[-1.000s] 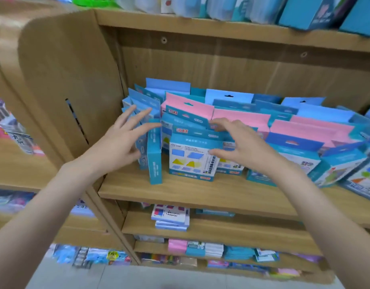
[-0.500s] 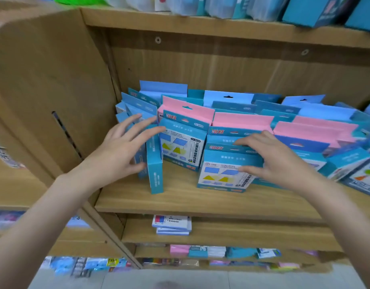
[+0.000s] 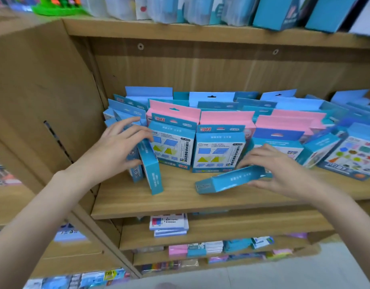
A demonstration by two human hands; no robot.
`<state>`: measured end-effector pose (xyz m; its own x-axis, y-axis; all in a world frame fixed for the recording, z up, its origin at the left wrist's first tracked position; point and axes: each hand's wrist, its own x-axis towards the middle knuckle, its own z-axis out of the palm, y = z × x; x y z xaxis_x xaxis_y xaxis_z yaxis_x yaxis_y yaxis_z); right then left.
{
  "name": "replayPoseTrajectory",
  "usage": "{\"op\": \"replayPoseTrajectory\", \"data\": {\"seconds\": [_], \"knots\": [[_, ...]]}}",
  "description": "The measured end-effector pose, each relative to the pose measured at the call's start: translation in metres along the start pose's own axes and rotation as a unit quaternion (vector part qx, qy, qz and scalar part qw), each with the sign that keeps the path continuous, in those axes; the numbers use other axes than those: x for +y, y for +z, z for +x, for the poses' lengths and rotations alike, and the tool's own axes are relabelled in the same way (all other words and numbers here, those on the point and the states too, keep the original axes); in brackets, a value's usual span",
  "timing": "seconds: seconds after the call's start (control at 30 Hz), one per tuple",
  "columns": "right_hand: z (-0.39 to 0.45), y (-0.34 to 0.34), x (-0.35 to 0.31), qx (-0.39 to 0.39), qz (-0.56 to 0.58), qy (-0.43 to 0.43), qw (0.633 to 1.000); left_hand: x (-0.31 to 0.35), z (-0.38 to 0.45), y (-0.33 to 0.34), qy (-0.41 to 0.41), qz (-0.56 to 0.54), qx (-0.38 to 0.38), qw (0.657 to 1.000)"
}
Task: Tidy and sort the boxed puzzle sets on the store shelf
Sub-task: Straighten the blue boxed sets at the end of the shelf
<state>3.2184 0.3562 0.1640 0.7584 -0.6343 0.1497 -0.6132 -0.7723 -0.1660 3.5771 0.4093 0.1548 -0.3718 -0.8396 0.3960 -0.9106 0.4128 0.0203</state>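
The right hand (image 3: 278,167) grips one teal box (image 3: 230,180) tipped on edge, low right of centre on the wooden shelf (image 3: 180,201); the left hand (image 3: 115,151), fingers curled, holds a leaning box (image 3: 150,170) left of centre. Behind, two upright boxes (image 3: 218,151) show yellow and blue shapes under pink hang tabs. Below, three more shelves carry small packs over a pale floor (image 3: 284,274).

The right hand (image 3: 278,167) has pulled one blue box (image 3: 230,179) forward and tipped it flat. It now holds it edge-on above the shelf (image 3: 180,203). Another box (image 3: 218,151) stands exposed behind.
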Motion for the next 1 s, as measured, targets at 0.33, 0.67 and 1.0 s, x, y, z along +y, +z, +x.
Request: {"op": "replayPoseTrajectory", "data": {"seconds": [0.33, 0.67, 1.0], "knots": [[0.045, 0.01, -0.036, 0.039, 0.058, 0.121, 0.99, 0.012, -0.009, -0.011, -0.011, -0.006, 0.035, 0.999], [0.099, 0.035, -0.069, 0.119, 0.076, 0.079, 0.987, 0.007, -0.009, -0.007, -0.124, -0.047, -0.006, 0.991], [0.059, 0.03, -0.033, 0.182, 0.08, 0.08, 0.977, 0.027, -0.011, 0.008, -0.097, 0.129, 0.04, 0.986]]}}
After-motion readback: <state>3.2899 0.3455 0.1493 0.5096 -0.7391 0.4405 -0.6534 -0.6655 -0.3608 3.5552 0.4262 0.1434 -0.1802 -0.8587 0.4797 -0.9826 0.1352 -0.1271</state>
